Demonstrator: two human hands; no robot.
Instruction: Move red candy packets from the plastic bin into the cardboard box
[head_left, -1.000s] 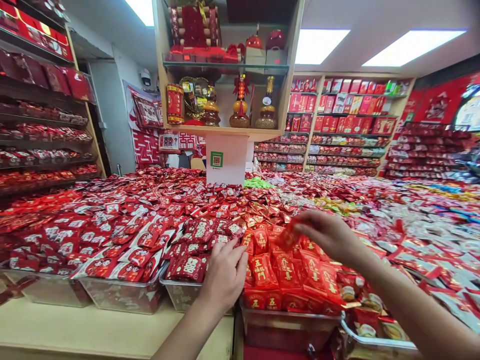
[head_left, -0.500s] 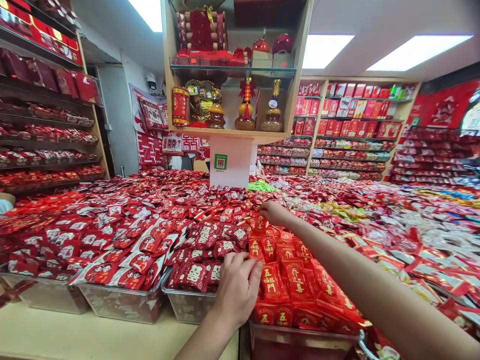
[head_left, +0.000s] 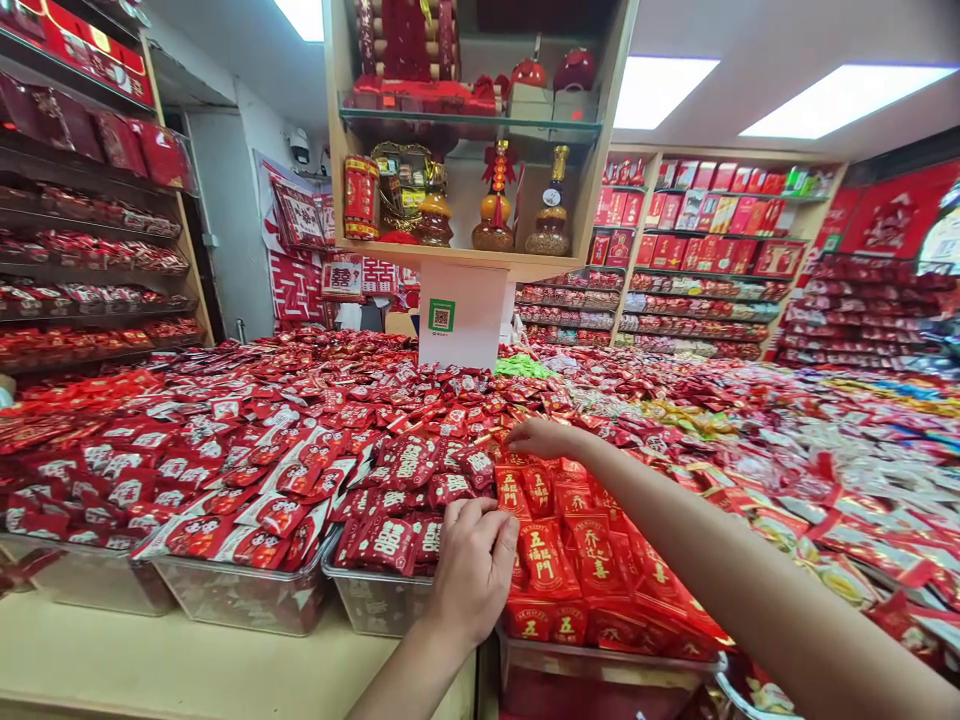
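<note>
My left hand point(head_left: 476, 565) rests with bent fingers at the left edge of the bright red packets point(head_left: 546, 560), beside the dark red packets point(head_left: 391, 540). Its fingertips touch the packets, and whether they grip one is hidden. Farther back, my right hand point(head_left: 544, 438) reaches palm down over the rear of the bright red packets; its fingers are bent and point left, and what lies under them is hidden. The bright red packets bear gold characters and stand in rows in a clear bin point(head_left: 607, 665). The dark red ones fill another clear bin point(head_left: 379, 600).
More clear bins point(head_left: 232, 597) of packets stand at the left on a pale table point(head_left: 187, 665). Behind the heaps, a white post point(head_left: 472, 315) holds up a wooden display cabinet point(head_left: 480, 262). Shelves of red goods line the left side and the back right.
My right hand has moved slightly left and down, and the packet that stood upright under its fingers no longer shows. My left hand stays nearly in place. The view has shifted slightly.
</note>
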